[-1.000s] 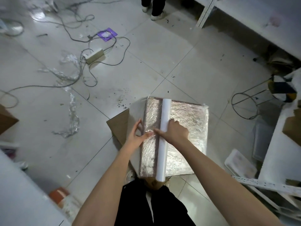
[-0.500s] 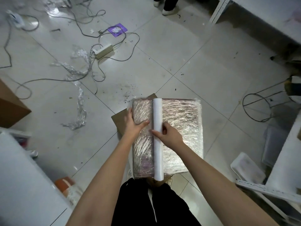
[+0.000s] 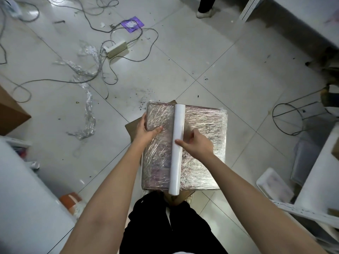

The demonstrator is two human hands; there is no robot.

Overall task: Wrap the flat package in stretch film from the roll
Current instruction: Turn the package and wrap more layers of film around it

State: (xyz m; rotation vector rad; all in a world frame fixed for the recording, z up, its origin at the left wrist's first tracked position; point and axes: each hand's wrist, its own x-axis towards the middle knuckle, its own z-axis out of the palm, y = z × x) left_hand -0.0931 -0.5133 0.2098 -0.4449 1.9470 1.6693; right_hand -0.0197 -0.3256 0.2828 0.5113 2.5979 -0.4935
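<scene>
Since the earlier frame your left hand [image 3: 147,130] has slid from the top of the flat package [image 3: 185,147] to its left edge, and it now grips that edge, thumb on the film. Your right hand [image 3: 195,144] has come off the top of the roll [image 3: 177,148] and now sits just right of it, fingers curled, index and thumb touching its side without clasping it.

The package lies on cardboard [image 3: 133,126] on the floor [image 3: 211,57], already filmed over, with the roll lengthwise across its middle. With no firm hold, the roll could spin or slide off the package, slackening and wrinkling the film. Lifting by the left edge alone may tip the package.

Count: one package, one roll, two hands. Left of the package lies crumpled film scrap [image 3: 88,123].
</scene>
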